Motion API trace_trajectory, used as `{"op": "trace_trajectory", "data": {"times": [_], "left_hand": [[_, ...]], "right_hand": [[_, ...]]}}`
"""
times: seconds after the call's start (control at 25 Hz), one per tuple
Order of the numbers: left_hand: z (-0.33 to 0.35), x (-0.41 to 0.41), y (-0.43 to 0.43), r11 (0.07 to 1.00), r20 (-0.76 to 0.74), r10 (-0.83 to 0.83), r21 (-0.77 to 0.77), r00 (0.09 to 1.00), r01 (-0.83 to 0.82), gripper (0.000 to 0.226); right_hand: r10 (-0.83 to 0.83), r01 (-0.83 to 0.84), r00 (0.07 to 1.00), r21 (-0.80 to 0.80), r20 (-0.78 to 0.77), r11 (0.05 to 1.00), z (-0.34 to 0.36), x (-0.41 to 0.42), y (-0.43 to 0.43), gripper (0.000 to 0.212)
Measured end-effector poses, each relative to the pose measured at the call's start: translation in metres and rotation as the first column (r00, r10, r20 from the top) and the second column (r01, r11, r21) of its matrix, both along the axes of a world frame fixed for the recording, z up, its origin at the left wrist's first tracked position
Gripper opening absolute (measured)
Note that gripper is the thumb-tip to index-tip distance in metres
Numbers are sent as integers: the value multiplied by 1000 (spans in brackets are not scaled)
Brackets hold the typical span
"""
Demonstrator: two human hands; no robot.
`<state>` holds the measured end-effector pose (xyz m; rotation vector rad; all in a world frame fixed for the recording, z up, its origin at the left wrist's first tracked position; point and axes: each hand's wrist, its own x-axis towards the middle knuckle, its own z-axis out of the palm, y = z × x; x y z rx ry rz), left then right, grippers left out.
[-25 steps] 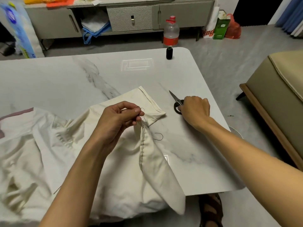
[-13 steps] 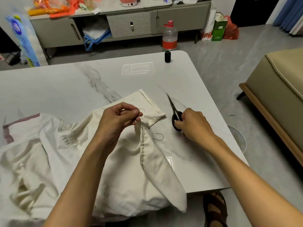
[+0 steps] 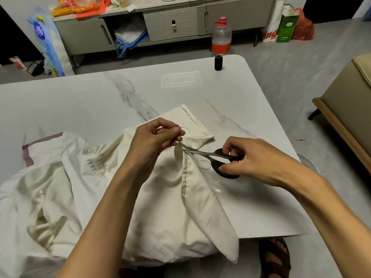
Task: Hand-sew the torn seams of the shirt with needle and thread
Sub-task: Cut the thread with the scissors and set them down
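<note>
Your left hand (image 3: 155,140) is pinching the dark thread (image 3: 183,135) between thumb and fingertips, pulled up off the top of the stitched seam (image 3: 185,177). Your right hand (image 3: 255,159) has its fingers curled through the black handles of the scissors (image 3: 218,159), blade tips right at the thread by the seam. The cream shirt (image 3: 120,197) is bunched on the marble table (image 3: 100,97), and the black spool (image 3: 218,62) sits near the far edge.

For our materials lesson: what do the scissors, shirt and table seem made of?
Scissors: shiny metal blades; smooth black handles, probably plastic. Shirt: matte, creased cream cloth, perhaps cotton. Table: glossy white top with grey veins, marble or an imitation.
</note>
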<state>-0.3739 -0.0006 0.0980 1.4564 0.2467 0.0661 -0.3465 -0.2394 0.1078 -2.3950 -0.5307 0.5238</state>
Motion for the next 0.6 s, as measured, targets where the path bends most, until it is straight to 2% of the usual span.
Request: {"op": "trace_trajectory", "data": {"times": [0.6], "left_hand": [[3, 0, -1, 998, 16, -58, 22, 998, 58, 12]], "right_hand": [[19, -21, 998, 38, 58, 999, 10, 2, 7, 32]]}}
